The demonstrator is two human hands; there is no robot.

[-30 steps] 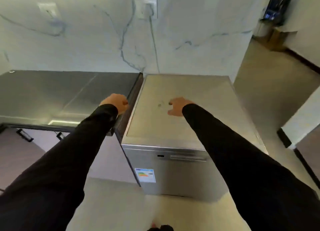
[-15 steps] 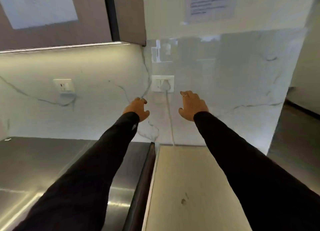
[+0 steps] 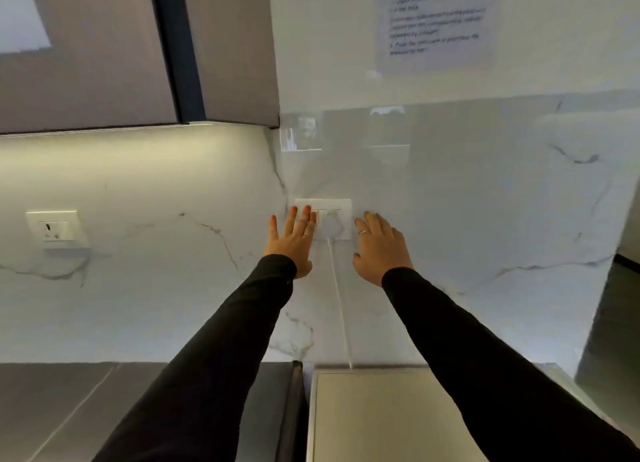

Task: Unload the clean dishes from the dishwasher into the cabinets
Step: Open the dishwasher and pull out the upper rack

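Both hands are raised against the white marble-veined wall (image 3: 485, 202): the left hand (image 3: 294, 243) with straight spread fingers, the right hand (image 3: 379, 247) (a ring on one finger) relaxed, each holding nothing, flanking the white wall socket (image 3: 332, 219); the beige dishwasher top (image 3: 374, 416) lies at the bottom edge

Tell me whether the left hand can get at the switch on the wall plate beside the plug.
Probably yes. The left hand is raised with fingers straight, its fingertips already at the left edge of the wall plate; nothing lies between, and the plug sits further right.
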